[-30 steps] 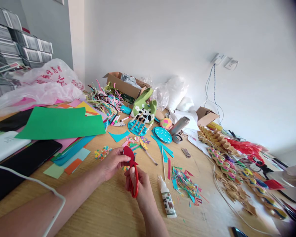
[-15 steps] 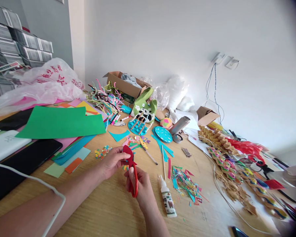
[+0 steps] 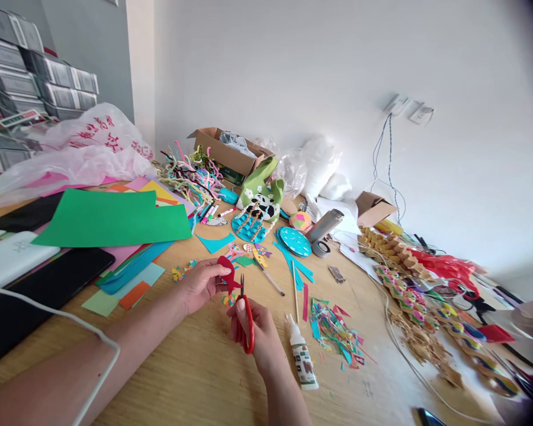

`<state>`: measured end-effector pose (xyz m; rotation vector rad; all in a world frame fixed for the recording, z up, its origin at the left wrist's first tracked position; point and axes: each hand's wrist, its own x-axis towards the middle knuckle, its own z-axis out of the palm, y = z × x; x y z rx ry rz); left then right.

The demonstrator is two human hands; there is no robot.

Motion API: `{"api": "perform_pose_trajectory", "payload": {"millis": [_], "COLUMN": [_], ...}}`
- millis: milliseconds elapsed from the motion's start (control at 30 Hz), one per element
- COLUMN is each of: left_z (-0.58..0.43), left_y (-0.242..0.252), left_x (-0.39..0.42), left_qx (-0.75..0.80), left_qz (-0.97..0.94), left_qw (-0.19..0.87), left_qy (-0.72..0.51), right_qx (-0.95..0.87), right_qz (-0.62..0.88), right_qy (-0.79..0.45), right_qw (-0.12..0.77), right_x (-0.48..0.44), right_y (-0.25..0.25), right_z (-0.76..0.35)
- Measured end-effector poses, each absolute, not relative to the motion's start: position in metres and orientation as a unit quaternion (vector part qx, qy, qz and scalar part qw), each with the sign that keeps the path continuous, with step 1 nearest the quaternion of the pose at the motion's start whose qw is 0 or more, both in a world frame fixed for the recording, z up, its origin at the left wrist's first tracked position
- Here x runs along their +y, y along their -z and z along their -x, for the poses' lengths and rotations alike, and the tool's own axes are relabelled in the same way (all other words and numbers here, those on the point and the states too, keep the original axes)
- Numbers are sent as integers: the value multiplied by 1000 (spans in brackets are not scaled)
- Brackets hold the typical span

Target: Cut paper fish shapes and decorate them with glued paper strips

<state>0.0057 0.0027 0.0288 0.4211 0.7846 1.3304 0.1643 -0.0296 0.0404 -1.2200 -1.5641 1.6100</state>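
Note:
Between the thumb and fingers of my left hand is a small dark red paper cutout, rounded at the top with a pointed tail at the bottom. My right hand grips red-handled scissors by the loops. Their blades point up and away from me, just right of the cutout's tail, and look nearly closed. Small colourful paper bits lie on the table behind the hands. A white glue bottle rests on the wood right of my right hand.
Green paper tops a pile of coloured sheets at left, beside a black phone-like slab. A white cable crosses over my left forearm. Right of centre are a scrap heap, a pen and a thin stick. A metal flask lies behind.
The scissors have drawn back to the right, away from the red cutout, which they overlapped before. My left hand has shifted slightly left and up with the cutout.

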Motion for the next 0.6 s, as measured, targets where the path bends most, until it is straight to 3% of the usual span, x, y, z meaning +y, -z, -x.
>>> {"api": "perform_pose_trajectory", "payload": {"millis": [600], "left_z": [-3], "left_y": [-32], "left_x": [-1], "left_qx": [380], "left_qz": [-292], "left_qw": [709], "left_qy": [-517], "right_qx": [-595], "right_qz": [459], "right_qy": [-606], "right_qw": [261], "right_x": [-30], "right_y": [-42], "right_z": [-165]}}
